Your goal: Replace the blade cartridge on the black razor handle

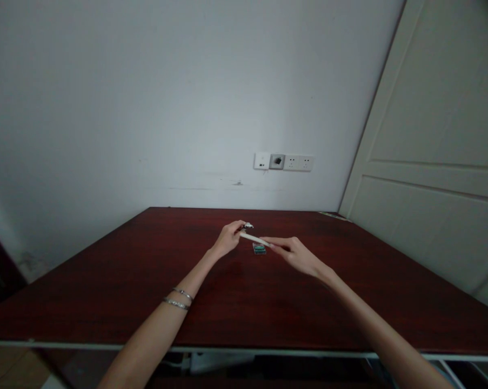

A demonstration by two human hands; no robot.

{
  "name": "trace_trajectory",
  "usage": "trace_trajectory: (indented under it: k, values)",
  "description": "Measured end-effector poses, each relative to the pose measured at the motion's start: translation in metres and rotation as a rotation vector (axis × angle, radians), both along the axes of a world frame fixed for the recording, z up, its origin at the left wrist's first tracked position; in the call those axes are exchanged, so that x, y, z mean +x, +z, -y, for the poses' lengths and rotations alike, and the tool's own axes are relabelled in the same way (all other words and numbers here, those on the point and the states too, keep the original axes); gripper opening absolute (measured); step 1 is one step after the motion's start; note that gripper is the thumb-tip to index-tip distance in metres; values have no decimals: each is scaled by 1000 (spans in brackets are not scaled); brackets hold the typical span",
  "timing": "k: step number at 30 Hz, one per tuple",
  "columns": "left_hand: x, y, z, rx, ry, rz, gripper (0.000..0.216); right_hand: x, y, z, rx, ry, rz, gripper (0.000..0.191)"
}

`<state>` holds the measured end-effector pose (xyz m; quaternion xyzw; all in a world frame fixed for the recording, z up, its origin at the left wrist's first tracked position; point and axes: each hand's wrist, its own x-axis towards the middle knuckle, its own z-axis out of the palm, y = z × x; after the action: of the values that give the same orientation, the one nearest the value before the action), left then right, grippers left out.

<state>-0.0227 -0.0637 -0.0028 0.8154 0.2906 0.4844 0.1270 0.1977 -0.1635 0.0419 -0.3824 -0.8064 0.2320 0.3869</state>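
A: How were the hands placed?

B: The left hand (227,239) and the right hand (295,254) stood apart, joined by a slim white stick (255,238). Each was closed on one end: fingers curled at the left, a thumb-and-finger pinch at the right. The stick sloped down to the right, above the far half of the dark red table (260,308).

A: How far had the work come?

B: The stick was in hand and, it appeared, clear of the surface; it had not been put down. A small shiny metal piece (248,225) showed at the left fingertips; whether it was joined to the stick could not be told. A small clear-and-green packet (259,249) lay on the tabletop near the right fingertips, seemingly not yet in use. Any handling of it probably remained.

A: What surrounded the scene, and what hindered it?

B: Two bracelets (178,303) circled the left forearm. Wall sockets (298,162) sat behind, and a pale panelled door (434,178) rose at the right. No obstacle showed between hands and packet, though the stick crossed close above it in the view.
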Motion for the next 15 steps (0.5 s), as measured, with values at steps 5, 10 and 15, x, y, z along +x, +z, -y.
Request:
trace_trajectory:
  k: [5,10,15]
  values:
    - [1,-2,-3,-24,9,34,22,2,0,-2,2,-32,-65,34]
    - [2,0,-1,-55,6,44,21,2,-1,-4,-16,-16,-82,37]
    - [2,1,0,-29,-12,35,20,4,-4,-7,-77,27,-40,41]
